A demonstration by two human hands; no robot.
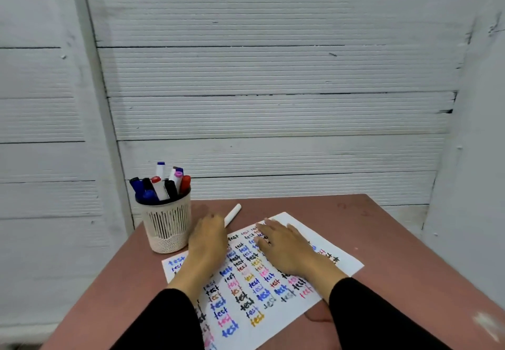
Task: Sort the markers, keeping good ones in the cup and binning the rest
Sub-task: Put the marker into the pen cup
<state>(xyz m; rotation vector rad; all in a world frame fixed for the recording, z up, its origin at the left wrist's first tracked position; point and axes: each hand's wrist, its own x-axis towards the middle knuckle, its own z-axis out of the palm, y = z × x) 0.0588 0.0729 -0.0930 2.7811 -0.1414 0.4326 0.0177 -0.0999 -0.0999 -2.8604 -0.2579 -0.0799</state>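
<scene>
Everywhere "test" — many colours — across the sheet (pixel 276 289)

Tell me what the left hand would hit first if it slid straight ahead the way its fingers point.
Most likely the white marker lying on the table just past the left hand; its near end sits at the fingertips. The cup stands off to the left of that line. Blur hides whether the fingers already touch it.

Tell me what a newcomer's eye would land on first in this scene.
First, the white sheet of paper in the middle of the brown table, covered with the word "test" in many colours, with both hands lying over it. Next, the cream slotted cup at the table's far left, packed with markers. A lone white marker lies just beyond the left hand.
</scene>
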